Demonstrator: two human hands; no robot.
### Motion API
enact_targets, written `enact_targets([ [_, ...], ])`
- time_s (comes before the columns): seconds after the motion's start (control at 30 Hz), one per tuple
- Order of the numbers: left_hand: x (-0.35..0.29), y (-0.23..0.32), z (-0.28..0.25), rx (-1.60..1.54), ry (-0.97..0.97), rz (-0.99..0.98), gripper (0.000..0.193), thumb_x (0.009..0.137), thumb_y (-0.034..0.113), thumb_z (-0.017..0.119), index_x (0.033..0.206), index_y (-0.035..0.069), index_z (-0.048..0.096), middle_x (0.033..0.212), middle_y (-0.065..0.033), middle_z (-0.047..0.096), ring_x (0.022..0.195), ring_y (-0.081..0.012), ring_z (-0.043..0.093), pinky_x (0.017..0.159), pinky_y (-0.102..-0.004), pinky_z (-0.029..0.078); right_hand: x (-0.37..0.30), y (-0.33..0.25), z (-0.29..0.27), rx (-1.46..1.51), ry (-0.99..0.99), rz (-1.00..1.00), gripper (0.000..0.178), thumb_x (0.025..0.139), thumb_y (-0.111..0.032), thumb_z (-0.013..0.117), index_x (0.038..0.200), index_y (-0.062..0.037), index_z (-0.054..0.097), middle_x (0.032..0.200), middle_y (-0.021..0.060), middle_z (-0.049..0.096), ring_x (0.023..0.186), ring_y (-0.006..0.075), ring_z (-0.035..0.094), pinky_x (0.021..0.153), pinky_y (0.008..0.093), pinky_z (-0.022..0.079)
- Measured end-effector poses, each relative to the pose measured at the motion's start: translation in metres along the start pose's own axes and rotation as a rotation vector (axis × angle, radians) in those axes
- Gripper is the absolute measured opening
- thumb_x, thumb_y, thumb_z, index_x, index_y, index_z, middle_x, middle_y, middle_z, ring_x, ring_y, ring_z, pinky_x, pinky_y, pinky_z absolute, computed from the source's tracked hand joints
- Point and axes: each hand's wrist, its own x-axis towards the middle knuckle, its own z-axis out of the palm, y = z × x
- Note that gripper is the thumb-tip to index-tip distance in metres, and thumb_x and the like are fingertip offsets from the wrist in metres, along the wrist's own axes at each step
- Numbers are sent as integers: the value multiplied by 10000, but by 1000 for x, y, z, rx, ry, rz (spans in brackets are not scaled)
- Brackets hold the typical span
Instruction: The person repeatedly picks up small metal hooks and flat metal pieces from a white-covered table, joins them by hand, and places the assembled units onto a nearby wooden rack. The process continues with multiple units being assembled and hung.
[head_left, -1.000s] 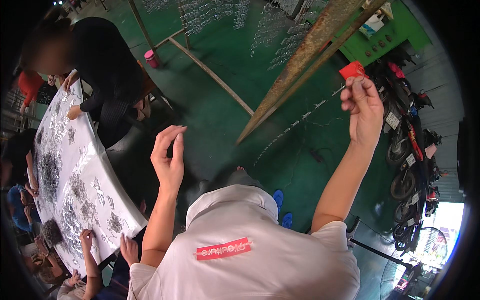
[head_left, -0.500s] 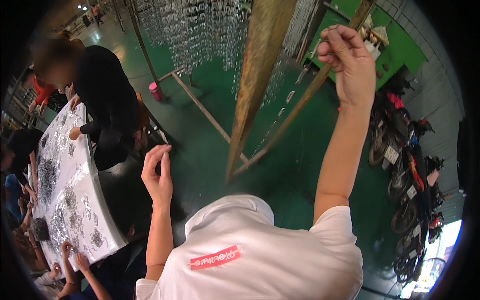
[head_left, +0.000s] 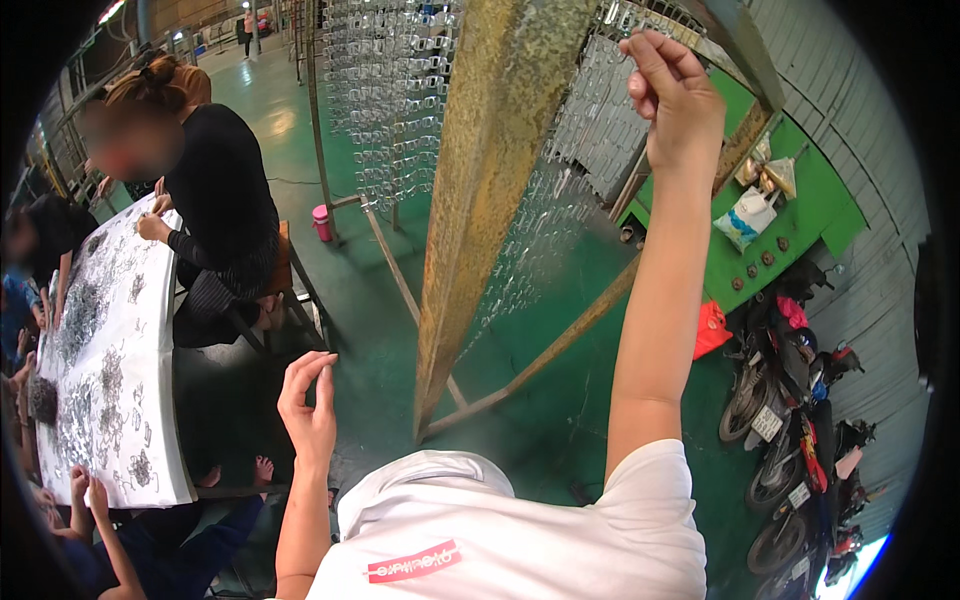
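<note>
My right hand [head_left: 680, 105] is raised high at the upper right, thumb and fingertips pinched at the top of a strand of small metal links [head_left: 618, 62]. Many more such strands [head_left: 525, 235] hang below and beside it, behind a rusty, yellowish metal post [head_left: 490, 150]. Lower and to the left, my left hand [head_left: 308, 408] is held up away from the post, thumb and fingertips brought together. Whether anything tiny is between them cannot be made out.
Dense link strands [head_left: 395, 110] hang left of the post; slanting braces [head_left: 545, 375] meet its foot. At left, people work around a white table [head_left: 165, 420] with metal pieces; one sits on a stool [head_left: 290, 270]. A green table [head_left: 790, 215] and motorcycles [head_left: 770, 460] stand at right.
The view has shifted, bringing more of the green table into sight. My right hand now pinches among the hanging strands; before, a strand trailed beneath it. My left hand stays pinched.
</note>
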Motion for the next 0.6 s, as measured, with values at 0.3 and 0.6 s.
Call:
enact_targets([
  [0.3,-6,-2,12,21,25,-58,135,876,-5,593,974,3,685,1012,-109,651,942,-201,619,836,-290,467,76,23,7,-154,107,-178,208,808,-115,762,895,-18,600,685,11,590,443,55,409,384,219,290],
  [0.6,-12,-12,13,25,37,-116,140,875,5,595,979,6,689,1014,-115,654,955,-211,623,851,-297,466,92,25,20,-222,164,-283,84,832,-47,687,827,-36,604,652,3,545,457,72,437,390,241,323],
])
